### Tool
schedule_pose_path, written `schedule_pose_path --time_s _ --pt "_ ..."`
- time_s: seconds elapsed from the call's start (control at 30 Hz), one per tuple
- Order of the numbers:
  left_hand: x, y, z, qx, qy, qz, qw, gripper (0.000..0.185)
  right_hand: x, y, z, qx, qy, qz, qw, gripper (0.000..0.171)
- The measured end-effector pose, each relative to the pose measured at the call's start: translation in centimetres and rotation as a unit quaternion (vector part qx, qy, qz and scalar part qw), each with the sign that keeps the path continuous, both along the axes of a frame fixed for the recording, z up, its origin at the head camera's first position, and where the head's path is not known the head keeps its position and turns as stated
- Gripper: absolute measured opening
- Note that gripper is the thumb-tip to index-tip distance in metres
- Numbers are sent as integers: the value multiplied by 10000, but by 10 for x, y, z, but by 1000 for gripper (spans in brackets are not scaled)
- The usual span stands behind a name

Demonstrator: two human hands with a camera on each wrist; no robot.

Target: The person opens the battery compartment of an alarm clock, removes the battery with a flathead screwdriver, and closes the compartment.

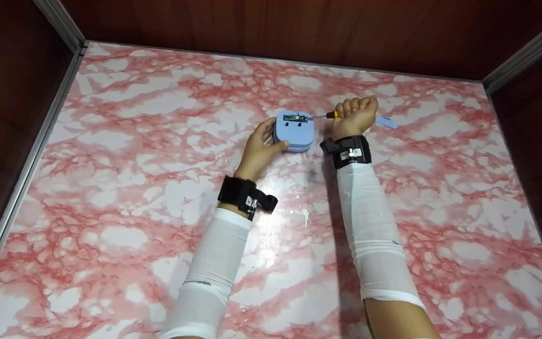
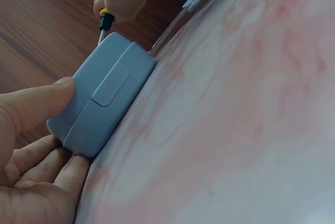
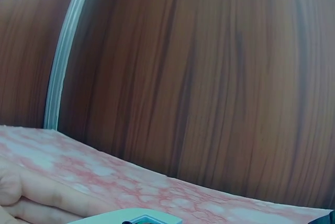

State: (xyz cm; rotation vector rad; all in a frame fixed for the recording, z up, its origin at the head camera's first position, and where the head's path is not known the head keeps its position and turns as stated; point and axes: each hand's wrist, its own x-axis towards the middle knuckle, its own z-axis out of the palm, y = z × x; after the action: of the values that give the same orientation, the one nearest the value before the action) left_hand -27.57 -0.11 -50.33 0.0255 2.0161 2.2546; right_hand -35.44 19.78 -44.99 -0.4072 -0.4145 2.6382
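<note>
While the left hand [image 1: 260, 143] braces a blue rounded-square box [image 1: 294, 135] on the marbled tabletop [image 1: 158, 197], the right hand [image 1: 357, 115] grips a yellow-and-black-handled screwdriver [image 1: 330, 115] in a fist, its shaft reaching to the right end of an uncovered compartment [image 1: 293, 118] in the box's top. Left hold: thumb [image 2: 44, 101] over the near left edge, fingers round the left side, low by the table. Box sits ahead of the person, toward the far part of the tabletop, between the hands. Too small to tell whether the tip has caught on anything inside. Technique, as judged: seat the tip before prying, keep the shaft shallow, work in short, light nudges; a slip would likely run leftward across the fittings toward the bracing fingers. Box best held flat, so pressure does not skid it. Orientation: compartment upward, its length running left to right; raised tab [image 2: 112, 86] on the side wall facing the person. Box nearly square from above, no clear long axis in plan. Screwdriver's long axis also close to left-right, tip pointing left, roughly in line with the compartment. Loose blue strip [image 1: 386, 122] lies slantwise just right of the right hand.
</note>
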Motion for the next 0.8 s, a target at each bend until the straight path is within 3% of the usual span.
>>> schedule_pose_path --time_s 0.17,0.8 --pt "0 0 1 45 -33 10 10000 74 0 2 -1 -245 -126 31 9996 56" --pt "1 -2 2 -59 -3 -46 10000 74 1 -1 4 -242 -50 79 9997 57"
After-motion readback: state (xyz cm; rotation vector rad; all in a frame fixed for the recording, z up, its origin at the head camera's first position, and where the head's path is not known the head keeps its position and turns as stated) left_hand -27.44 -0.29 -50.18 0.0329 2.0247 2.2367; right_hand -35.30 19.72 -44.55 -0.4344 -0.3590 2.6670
